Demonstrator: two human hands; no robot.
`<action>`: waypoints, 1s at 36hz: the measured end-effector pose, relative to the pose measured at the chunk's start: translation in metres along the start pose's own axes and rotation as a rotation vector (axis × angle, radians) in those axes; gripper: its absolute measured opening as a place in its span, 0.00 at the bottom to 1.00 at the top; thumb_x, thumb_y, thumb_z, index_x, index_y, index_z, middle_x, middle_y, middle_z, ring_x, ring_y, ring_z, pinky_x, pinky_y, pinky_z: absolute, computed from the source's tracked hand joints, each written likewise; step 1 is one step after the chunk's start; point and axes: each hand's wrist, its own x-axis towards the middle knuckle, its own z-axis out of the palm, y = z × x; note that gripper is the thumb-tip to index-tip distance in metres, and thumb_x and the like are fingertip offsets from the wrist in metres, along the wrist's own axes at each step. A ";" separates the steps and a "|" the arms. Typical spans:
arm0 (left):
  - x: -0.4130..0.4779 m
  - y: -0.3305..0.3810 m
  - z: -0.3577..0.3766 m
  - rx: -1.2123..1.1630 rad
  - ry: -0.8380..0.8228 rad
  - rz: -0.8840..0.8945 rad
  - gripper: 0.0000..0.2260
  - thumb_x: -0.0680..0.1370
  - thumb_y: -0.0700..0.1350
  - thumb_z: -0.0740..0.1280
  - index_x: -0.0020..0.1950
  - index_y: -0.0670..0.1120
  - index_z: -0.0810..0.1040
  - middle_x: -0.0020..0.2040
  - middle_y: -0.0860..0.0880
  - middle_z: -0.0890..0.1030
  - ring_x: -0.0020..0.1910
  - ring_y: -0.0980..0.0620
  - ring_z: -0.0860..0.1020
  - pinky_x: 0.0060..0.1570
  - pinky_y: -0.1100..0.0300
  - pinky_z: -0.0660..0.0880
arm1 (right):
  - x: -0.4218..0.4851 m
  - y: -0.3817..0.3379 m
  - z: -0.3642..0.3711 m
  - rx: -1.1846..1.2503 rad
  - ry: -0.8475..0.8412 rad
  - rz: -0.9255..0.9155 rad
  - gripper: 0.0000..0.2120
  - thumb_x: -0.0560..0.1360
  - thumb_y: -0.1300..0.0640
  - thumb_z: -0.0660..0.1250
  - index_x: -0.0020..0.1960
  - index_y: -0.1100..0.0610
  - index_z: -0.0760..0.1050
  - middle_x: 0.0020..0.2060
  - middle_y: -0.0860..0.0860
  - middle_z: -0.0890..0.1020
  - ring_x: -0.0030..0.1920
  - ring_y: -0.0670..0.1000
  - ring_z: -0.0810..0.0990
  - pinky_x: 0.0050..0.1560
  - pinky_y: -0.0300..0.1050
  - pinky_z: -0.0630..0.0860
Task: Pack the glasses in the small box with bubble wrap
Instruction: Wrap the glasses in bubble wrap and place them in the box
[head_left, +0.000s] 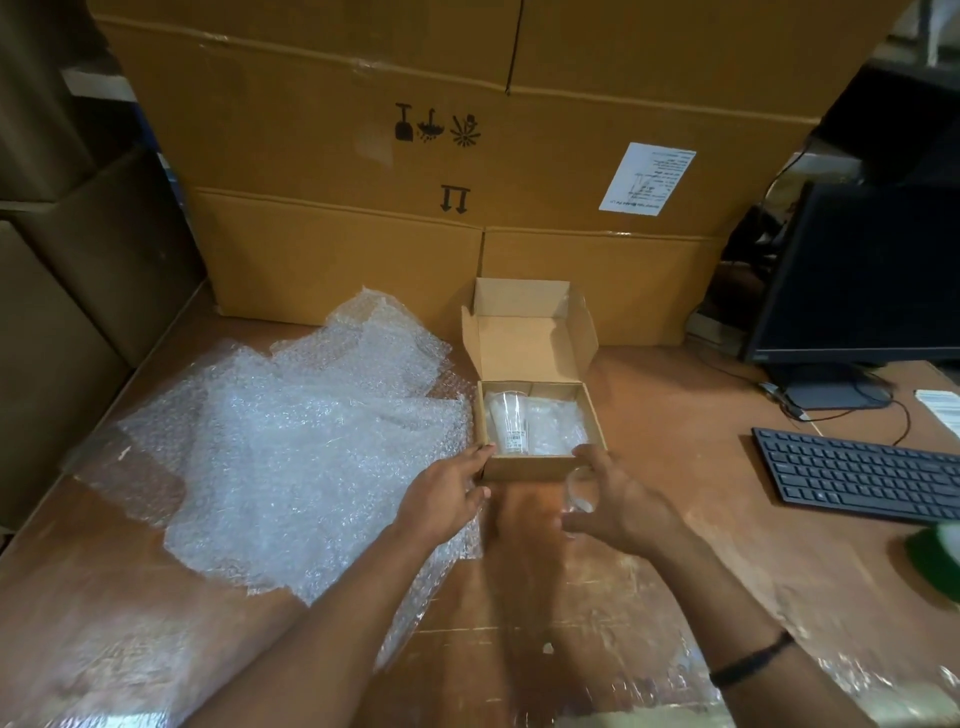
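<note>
A small brown cardboard box (524, 466) stands open on the table, its lid (530, 332) folded back. Inside lies a clear glass (510, 425) with a barcode label on the left, and crumpled bubble wrap (557, 428) fills the right side. My left hand (447, 493) rests with spread fingers against the box's front left corner. My right hand (610, 499) hovers just in front of the box's right corner, its fingers curled around a second clear glass (581, 491).
Loose sheets of bubble wrap (291, 441) cover the table's left half. Large cartons (415, 208) wall off the back. A monitor (862, 275) and black keyboard (857, 473) sit at right, with a green object (940, 561) at the right edge.
</note>
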 end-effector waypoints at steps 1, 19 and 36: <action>0.000 0.001 -0.001 0.023 -0.009 0.012 0.28 0.79 0.47 0.68 0.76 0.58 0.62 0.76 0.55 0.65 0.70 0.51 0.70 0.67 0.55 0.67 | -0.002 -0.001 0.006 -0.014 0.030 0.006 0.40 0.66 0.45 0.76 0.72 0.46 0.61 0.64 0.48 0.72 0.62 0.53 0.74 0.53 0.44 0.71; -0.014 -0.041 -0.036 0.044 0.240 -0.068 0.18 0.78 0.47 0.68 0.67 0.46 0.76 0.69 0.46 0.75 0.69 0.47 0.70 0.69 0.57 0.62 | -0.005 -0.043 0.060 0.180 0.178 -0.064 0.40 0.65 0.48 0.71 0.71 0.39 0.54 0.59 0.44 0.76 0.59 0.52 0.75 0.50 0.53 0.78; 0.075 -0.053 -0.072 0.156 0.495 -0.094 0.08 0.77 0.43 0.67 0.54 0.47 0.83 0.56 0.49 0.82 0.58 0.45 0.75 0.56 0.53 0.64 | -0.006 0.032 0.088 0.088 0.261 0.046 0.27 0.81 0.46 0.57 0.77 0.53 0.60 0.77 0.52 0.60 0.75 0.56 0.62 0.73 0.55 0.62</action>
